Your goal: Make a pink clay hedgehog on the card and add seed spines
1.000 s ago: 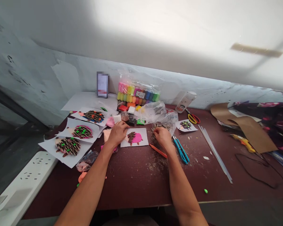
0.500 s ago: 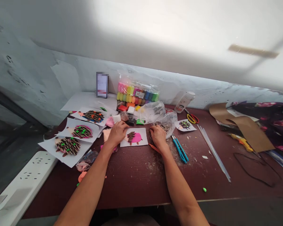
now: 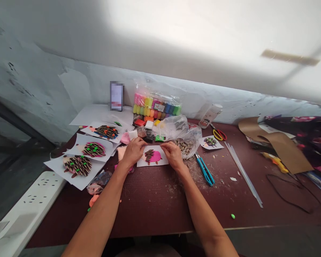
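A white card (image 3: 141, 162) lies on the table with a pink clay hedgehog (image 3: 156, 156) on it; rows of striped sunflower seeds cover the hedgehog's left part. My left hand (image 3: 134, 151) is closed over the card's upper left edge, holding it. At the card's upper right corner, my right hand (image 3: 172, 154) is pinched, and whatever its fingertips hold is too small to make out. Beside that hand, a heap of sunflower seeds (image 3: 184, 146) lies in a clear plastic bag (image 3: 195, 137).
Finished hedgehog pictures (image 3: 79, 166) lie on paper at left, near a white power strip (image 3: 40, 191). A blue utility knife (image 3: 205, 171), scissors (image 3: 218, 134), glue sticks (image 3: 243, 175) and a yellow glue gun (image 3: 275, 161) are at right. Packed coloured clay (image 3: 155, 107) stands behind.
My right hand has moved left from the seed heap to the card's right corner, uncovering the seeds. My left hand stays at the card's left edge.
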